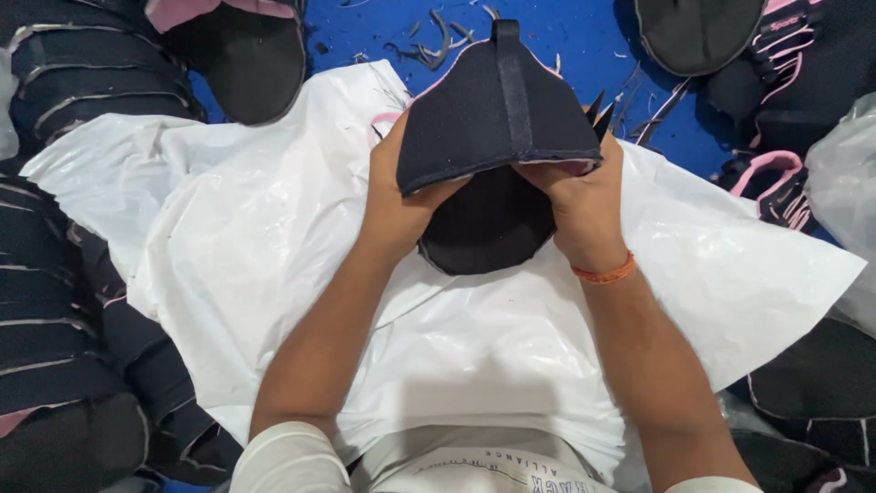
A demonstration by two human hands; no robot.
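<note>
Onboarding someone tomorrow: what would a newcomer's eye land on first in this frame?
First, the dark navy shoe upper at top centre, gripped at its lower edge by the left hand and right hand. Next, the white plastic sheet spread under them, bright against the blue floor. Stacks of dark uppers crowd the left edge.
</note>
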